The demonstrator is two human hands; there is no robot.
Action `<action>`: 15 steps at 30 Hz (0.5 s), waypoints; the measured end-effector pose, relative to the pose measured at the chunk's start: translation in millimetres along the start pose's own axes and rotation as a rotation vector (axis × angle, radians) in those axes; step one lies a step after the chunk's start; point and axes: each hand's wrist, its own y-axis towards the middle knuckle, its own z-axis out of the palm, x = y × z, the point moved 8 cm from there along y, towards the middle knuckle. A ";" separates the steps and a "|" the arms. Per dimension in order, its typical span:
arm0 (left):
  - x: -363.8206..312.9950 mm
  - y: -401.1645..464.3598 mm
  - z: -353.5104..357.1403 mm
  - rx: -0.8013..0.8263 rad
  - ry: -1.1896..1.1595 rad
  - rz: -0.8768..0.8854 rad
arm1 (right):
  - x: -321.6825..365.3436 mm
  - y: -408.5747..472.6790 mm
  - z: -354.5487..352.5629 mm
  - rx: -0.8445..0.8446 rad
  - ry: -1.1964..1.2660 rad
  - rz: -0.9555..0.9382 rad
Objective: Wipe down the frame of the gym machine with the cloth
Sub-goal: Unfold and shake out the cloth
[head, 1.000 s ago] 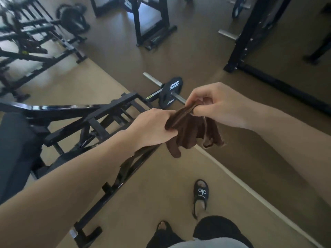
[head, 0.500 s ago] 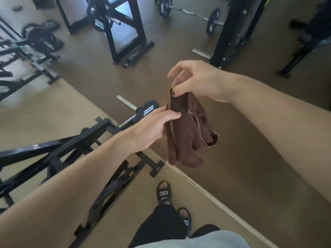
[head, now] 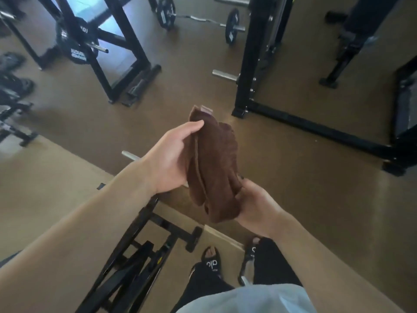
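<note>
Head view: our left hand (head: 171, 159) cradles the brown cloth (head: 214, 163) with its thumb over the far edge, right hand (head: 255, 205) grips its near end | cloth above black machine frame (head: 135, 251), near-left | soft, light, floppy; we'd bunch it in one palm

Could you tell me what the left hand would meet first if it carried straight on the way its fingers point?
The left hand already holds the bunched brown terry cloth; beyond that, probably only brown floor, though depth is unclear.

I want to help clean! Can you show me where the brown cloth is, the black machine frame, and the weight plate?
brown cloth (head: 214, 159): head view, middle of its bunched folds.
black machine frame (head: 144, 224): head view, bar below the left forearm.
weight plate (head: 76, 45): head view, its black face, upper left.
</note>
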 end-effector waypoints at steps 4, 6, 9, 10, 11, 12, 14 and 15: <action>-40.3 48.5 -3.5 -0.142 0.150 0.025 | 62.0 23.3 -27.6 -0.188 -0.148 -0.119; -57.1 75.6 -4.5 -0.232 0.232 0.011 | 101.7 37.6 -53.1 -0.283 -0.243 -0.169; -80.4 113.4 5.2 -0.361 0.332 0.012 | 162.3 59.9 -83.0 -0.325 -0.363 -0.215; -87.5 127.0 7.7 -0.401 0.358 0.020 | 182.6 68.0 -92.0 -0.330 -0.416 -0.224; -94.6 140.0 11.4 -0.440 0.382 0.031 | 203.6 75.0 -99.8 -0.336 -0.465 -0.232; -101.7 154.1 12.7 -0.482 0.404 0.044 | 224.1 81.6 -108.0 -0.341 -0.506 -0.240; -118.8 176.3 16.2 -0.573 0.498 0.068 | 263.0 92.2 -120.5 -0.347 -0.600 -0.246; -128.3 184.4 17.3 -0.621 0.562 0.077 | 283.4 96.4 -122.7 -0.342 -0.672 -0.256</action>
